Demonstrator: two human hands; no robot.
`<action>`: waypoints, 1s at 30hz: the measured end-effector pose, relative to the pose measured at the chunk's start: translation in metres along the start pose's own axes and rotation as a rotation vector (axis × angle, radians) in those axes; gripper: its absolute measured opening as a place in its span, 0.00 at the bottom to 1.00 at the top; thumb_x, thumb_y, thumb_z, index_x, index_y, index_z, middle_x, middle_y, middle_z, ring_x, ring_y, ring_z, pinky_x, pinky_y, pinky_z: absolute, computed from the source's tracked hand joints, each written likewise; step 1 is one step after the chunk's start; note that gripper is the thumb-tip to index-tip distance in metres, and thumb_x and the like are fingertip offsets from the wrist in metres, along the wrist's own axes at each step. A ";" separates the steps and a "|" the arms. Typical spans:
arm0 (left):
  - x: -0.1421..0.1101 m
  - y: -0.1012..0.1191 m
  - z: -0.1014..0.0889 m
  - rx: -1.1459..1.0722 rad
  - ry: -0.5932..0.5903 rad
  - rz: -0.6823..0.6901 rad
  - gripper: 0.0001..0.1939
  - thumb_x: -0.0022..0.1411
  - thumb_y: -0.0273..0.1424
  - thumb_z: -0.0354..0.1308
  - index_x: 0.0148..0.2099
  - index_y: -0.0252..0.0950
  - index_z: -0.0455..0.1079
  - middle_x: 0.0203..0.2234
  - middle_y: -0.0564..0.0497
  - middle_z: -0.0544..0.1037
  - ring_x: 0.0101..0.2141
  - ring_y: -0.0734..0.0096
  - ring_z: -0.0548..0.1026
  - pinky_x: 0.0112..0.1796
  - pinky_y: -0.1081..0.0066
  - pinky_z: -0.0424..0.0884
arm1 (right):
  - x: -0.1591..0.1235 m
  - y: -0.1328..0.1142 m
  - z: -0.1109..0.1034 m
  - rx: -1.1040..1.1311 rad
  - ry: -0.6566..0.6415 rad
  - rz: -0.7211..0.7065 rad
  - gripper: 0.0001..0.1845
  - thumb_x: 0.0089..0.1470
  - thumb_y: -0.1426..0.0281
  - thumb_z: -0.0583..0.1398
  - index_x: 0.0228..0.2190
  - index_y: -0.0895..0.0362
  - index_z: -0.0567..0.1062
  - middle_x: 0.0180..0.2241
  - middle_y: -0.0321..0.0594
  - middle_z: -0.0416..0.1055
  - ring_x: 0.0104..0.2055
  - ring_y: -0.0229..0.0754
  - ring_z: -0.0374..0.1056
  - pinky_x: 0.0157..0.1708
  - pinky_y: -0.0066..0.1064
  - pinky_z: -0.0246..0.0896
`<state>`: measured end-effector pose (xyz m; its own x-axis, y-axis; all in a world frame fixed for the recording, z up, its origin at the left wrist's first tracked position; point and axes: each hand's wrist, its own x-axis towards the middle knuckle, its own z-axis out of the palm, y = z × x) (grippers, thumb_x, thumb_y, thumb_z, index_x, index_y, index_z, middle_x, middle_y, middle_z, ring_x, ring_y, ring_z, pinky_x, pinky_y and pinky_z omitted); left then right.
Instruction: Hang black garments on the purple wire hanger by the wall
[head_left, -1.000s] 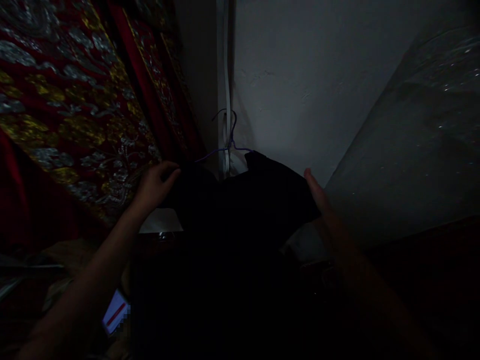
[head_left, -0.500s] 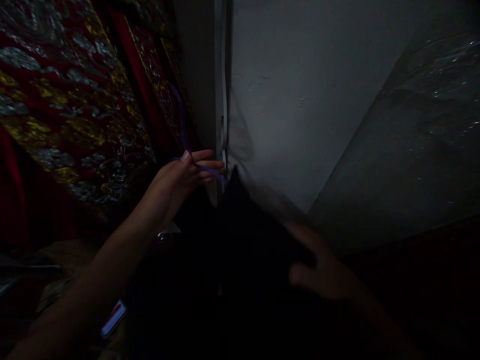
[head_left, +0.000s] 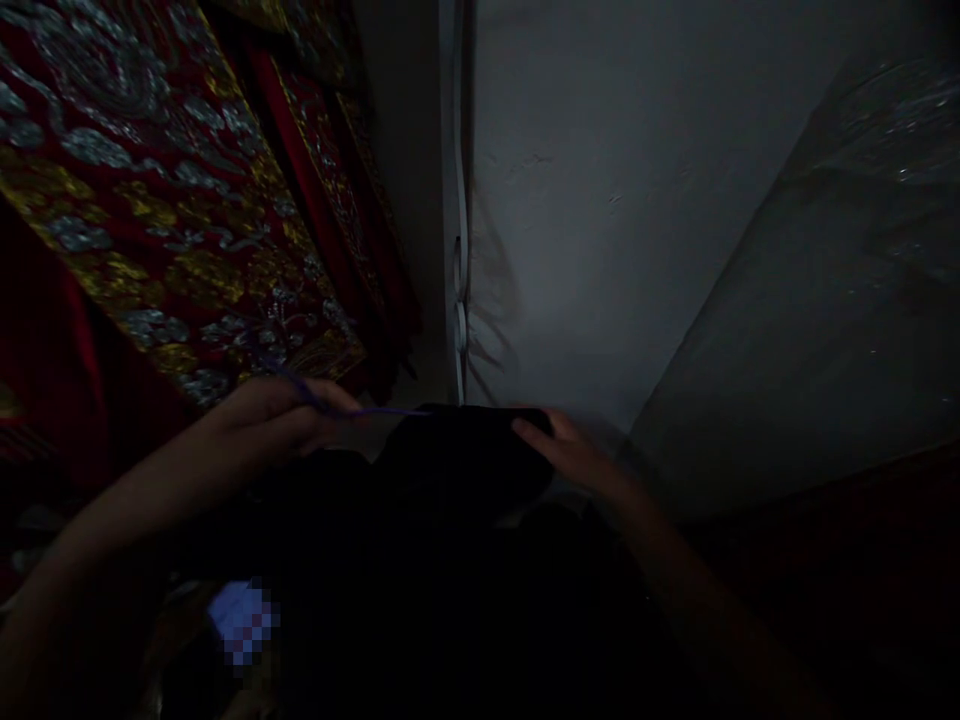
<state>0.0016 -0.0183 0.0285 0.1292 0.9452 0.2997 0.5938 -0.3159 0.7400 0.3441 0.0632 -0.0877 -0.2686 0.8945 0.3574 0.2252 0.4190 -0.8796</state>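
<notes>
Your left hand (head_left: 289, 422) pinches the purple hanger (head_left: 390, 411) near its neck; the visible arm runs rightward, roughly level, to the dark garment (head_left: 461, 460). The garment lies right of this grip, nearer your right hand (head_left: 574, 455), whose thumb and fingers pinch its upper right edge.

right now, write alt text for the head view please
In dim light, a person's left hand holds a purple hanger reaching into a black garment, which the right hand grips. Red embroidered fabric fills the upper left; a grey wall stands behind.
</notes>
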 end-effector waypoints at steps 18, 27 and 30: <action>0.018 -0.053 0.145 0.327 -0.054 0.307 0.23 0.69 0.30 0.53 0.65 0.42 0.64 0.44 0.47 0.82 0.37 0.63 0.82 0.38 0.68 0.76 | 0.031 -0.007 -0.046 0.639 0.541 0.081 0.25 0.56 0.48 0.63 0.45 0.54 0.79 0.44 0.46 0.81 0.53 0.53 0.75 0.53 0.46 0.72; -0.021 -0.105 0.219 0.037 0.105 0.218 0.09 0.70 0.34 0.56 0.46 0.38 0.74 0.39 0.45 0.81 0.40 0.61 0.81 0.41 0.66 0.77 | -0.001 0.039 -0.026 0.247 0.850 -0.050 0.25 0.51 0.56 0.67 0.48 0.54 0.75 0.54 0.46 0.74 0.60 0.51 0.66 0.63 0.48 0.57; -0.035 -0.098 0.232 -0.119 0.159 0.172 0.10 0.71 0.34 0.54 0.48 0.38 0.74 0.41 0.46 0.81 0.43 0.62 0.81 0.44 0.66 0.76 | -0.034 0.046 0.015 0.067 1.038 -0.069 0.24 0.51 0.59 0.67 0.48 0.55 0.73 0.53 0.46 0.71 0.58 0.49 0.66 0.61 0.44 0.58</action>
<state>0.1227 -0.0013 -0.1944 0.0885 0.8551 0.5109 0.4748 -0.4871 0.7330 0.3496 0.0495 -0.1447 0.6657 0.5766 0.4737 0.1786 0.4932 -0.8514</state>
